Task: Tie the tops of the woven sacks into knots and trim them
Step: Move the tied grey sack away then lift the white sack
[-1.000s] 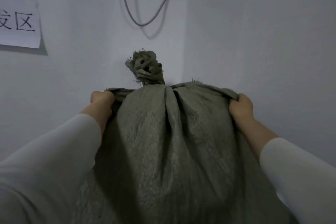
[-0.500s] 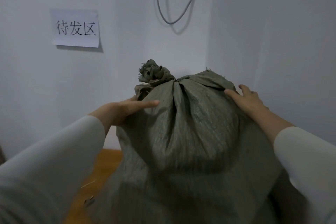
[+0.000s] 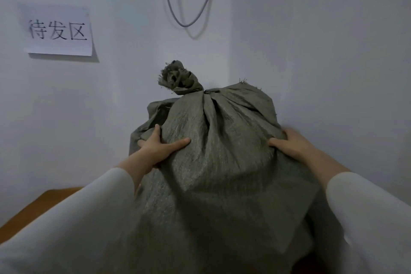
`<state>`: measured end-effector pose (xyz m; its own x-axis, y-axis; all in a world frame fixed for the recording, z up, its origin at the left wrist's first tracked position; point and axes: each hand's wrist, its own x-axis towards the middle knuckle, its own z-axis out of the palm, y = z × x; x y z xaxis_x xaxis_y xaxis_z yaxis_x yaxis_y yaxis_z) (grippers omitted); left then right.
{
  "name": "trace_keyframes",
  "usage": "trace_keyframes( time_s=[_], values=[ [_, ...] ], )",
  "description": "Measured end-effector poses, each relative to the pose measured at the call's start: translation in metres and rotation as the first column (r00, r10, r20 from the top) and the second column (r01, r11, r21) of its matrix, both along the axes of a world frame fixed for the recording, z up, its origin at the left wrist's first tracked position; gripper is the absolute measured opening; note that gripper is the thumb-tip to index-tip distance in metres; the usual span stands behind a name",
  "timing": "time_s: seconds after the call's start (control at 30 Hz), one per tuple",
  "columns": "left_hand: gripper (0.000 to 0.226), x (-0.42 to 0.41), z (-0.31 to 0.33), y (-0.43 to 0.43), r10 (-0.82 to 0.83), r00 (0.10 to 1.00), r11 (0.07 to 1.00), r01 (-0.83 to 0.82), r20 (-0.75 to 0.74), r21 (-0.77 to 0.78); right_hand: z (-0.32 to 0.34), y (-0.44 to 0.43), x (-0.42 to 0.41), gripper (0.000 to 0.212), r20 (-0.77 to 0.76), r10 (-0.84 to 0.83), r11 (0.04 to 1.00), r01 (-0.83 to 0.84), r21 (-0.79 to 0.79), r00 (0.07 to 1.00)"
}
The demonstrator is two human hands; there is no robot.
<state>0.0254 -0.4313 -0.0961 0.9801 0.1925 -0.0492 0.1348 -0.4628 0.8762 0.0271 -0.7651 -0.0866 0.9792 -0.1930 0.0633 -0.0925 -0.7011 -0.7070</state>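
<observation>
Above the flat, pressing left hand (image 3: 160, 150) and right hand (image 3: 289, 144), the frayed knot (image 3: 178, 80) of the bulging grey-green woven sack (image 3: 222, 167) is tied; trimming likely remains.

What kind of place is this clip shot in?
Probably an indoor dispatch or storage corner: a paper sign reading 待发区 ("awaiting dispatch") on the wall, a knotted sack in the corner, and a cable hanging above.

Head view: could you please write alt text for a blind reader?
A person's left hand and right hand rest on the sides of a grey-green woven sack whose top is tied in a knot. A paper sign and looped cable hang behind.
</observation>
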Motion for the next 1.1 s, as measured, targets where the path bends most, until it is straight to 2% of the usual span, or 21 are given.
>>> trace_keyframes(
  time_s=[0.13, 0.27, 0.37, 0.43, 0.53, 0.6, 0.67, 0.73, 0.77, 0.87, 1.0, 1.1],
  values=[
    [0.128, 0.025, -0.003, -0.004, -0.053, 0.998, 0.998, 0.053, 0.017, -0.037, -0.006, -0.005, -0.007, 0.075, -0.032, -0.090, 0.995, 0.088, -0.039, 0.995],
    [0.132, 0.044, -0.006, -0.001, -0.105, 0.994, 0.990, 0.105, 0.012, -0.096, -0.014, 0.000, -0.008, 0.074, -0.024, -0.167, 0.984, 0.165, -0.068, 0.986],
    [0.132, 0.047, -0.009, 0.003, -0.125, 0.992, 0.983, 0.122, -0.014, -0.138, -0.018, 0.014, -0.011, 0.073, -0.022, -0.194, 0.981, 0.194, -0.010, 0.981],
    [0.125, 0.044, -0.012, 0.006, -0.027, 1.000, 0.991, 0.028, 0.007, -0.134, -0.019, 0.023, -0.017, 0.082, -0.001, -0.184, 0.981, 0.184, 0.062, 0.983],
    [0.119, 0.034, -0.012, 0.019, 0.207, 0.975, 0.978, -0.207, 0.081, -0.010, -0.027, 0.028, -0.028, 0.103, -0.022, -0.233, 0.957, 0.233, 0.173, 0.972],
    [0.126, 0.030, -0.019, 0.033, 0.237, 0.970, 0.971, -0.238, 0.048, 0.014, -0.036, 0.026, -0.033, 0.114, -0.084, -0.248, 0.939, 0.261, 0.223, 0.965],
    [0.139, 0.029, -0.025, 0.040, 0.180, 0.979, 0.969, -0.192, -0.091, -0.155, -0.042, 0.026, -0.034, 0.118, -0.101, -0.245, 0.929, 0.263, 0.260, 0.964],
    [0.131, 0.029, -0.029, 0.041, 0.067, 0.985, 0.917, -0.123, -0.157, -0.380, -0.044, 0.024, -0.033, 0.120, -0.093, -0.250, 0.929, 0.266, 0.258, 0.964],
    [0.124, 0.031, -0.030, 0.040, 0.029, 0.987, 0.894, -0.097, -0.160, -0.438, -0.045, 0.023, -0.032, 0.118, -0.090, -0.257, 0.930, 0.271, 0.246, 0.962],
    [0.117, 0.036, -0.035, 0.033, -0.006, 0.989, 0.880, -0.066, -0.150, -0.470, -0.052, 0.016, -0.033, 0.116, -0.072, -0.307, 0.930, 0.316, 0.188, 0.949],
    [0.116, 0.046, -0.029, 0.008, -0.028, 0.992, 0.893, -0.032, -0.127, -0.449, -0.063, -0.002, -0.031, 0.140, -0.073, -0.434, 0.897, 0.438, 0.052, 0.898],
    [0.115, 0.059, -0.025, -0.007, -0.020, 0.994, 0.903, -0.029, -0.111, -0.429, -0.072, -0.016, -0.024, 0.135, -0.083, -0.461, 0.886, 0.464, 0.021, 0.884]
  ],
)
